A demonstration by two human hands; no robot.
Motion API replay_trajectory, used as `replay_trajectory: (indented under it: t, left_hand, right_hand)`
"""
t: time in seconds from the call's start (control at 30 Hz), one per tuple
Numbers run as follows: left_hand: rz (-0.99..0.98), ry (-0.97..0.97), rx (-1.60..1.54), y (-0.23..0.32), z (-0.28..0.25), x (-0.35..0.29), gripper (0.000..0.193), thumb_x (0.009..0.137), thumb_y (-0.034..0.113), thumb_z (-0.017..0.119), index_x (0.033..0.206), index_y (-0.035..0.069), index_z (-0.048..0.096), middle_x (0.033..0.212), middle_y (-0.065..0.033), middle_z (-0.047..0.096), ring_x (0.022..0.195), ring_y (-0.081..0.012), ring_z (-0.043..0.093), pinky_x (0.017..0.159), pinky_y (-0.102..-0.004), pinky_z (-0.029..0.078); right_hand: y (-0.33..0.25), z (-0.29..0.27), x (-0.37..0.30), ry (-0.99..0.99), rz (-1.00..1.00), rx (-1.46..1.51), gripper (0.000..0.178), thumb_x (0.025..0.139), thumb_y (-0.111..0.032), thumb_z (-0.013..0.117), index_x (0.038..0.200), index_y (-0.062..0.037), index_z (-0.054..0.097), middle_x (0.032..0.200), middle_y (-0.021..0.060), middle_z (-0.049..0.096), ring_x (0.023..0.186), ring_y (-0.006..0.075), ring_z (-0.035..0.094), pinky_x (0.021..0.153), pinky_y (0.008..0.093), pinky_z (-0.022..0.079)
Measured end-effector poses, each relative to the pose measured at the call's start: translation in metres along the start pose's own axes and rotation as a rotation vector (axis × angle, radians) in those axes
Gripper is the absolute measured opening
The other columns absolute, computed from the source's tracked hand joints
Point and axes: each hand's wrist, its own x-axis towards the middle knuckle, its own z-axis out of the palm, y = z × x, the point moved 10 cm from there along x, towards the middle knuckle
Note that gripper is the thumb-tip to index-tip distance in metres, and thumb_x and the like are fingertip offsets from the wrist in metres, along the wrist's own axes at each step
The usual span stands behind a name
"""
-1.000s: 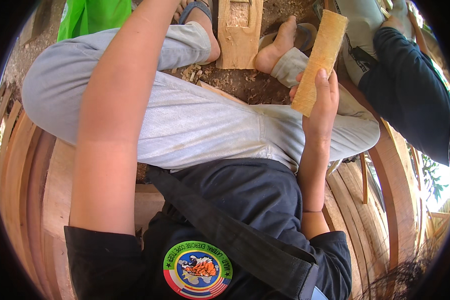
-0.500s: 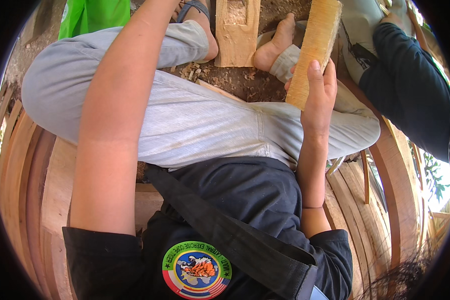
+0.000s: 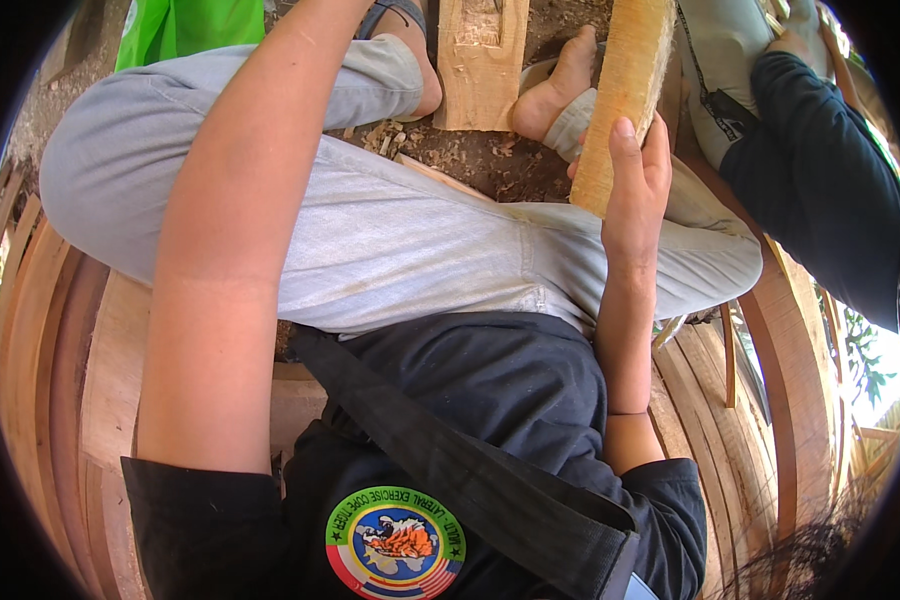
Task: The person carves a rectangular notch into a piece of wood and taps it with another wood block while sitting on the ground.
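My right hand (image 3: pixel 637 185) is closed round the lower end of a thick, pale wooden block (image 3: pixel 622 75). The thumb lies along its near face and the fingers wrap the right side. The block stands tilted, and its upper end runs out of the picture. My left forearm reaches up past the top edge, so the left hand is out of sight. Between my feet lies a wooden beam (image 3: pixel 478 85) with a rectangular recess cut in its face, a little left of the held block and apart from it.
Wood chips (image 3: pixel 440 150) litter the soil floor. A bright green bag or cloth (image 3: pixel 185 30) is at the upper left. At the right, another person in a dark garment (image 3: pixel 820 180) sits close by. Planks (image 3: pixel 45 320) stand on the left, more boards (image 3: pixel 715 400) on the right.
My left forearm has shifted slightly right, out past the top edge. The held block has moved up a little with its lower end still in my right hand.
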Motion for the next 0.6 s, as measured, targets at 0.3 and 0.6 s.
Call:
replay_trajectory:
  t: [0.3,0.6]
  left_hand:
    - [0.042,-0.032,-0.09,-0.004,0.006,0.001,0.021,0.086,0.025,0.08,0.095,0.007,0.074,0.088,-0.0042,0.074,0.082,-0.0143,0.069,0.081,-0.0328,0.056]
    - [0.035,-0.028,-0.08,0.002,0.005,0.0,0.021,0.086,0.026,0.08,0.095,0.007,0.074,0.087,-0.0046,0.074,0.082,-0.0148,0.069,0.08,-0.0331,0.056]
  right_hand:
    - [0.011,0.0,0.004,-0.008,-0.049,-0.095,0.038,0.106,-0.031,0.056,0.13,-0.0012,0.053,0.093,0.0078,0.064,0.07,0.0124,0.062,0.062,0.0272,0.053]
    - [0.013,0.003,0.005,-0.045,-0.06,-0.128,0.039,0.106,-0.03,0.057,0.132,-0.0006,0.052,0.097,0.0049,0.062,0.073,0.0106,0.061,0.062,0.0265,0.052]
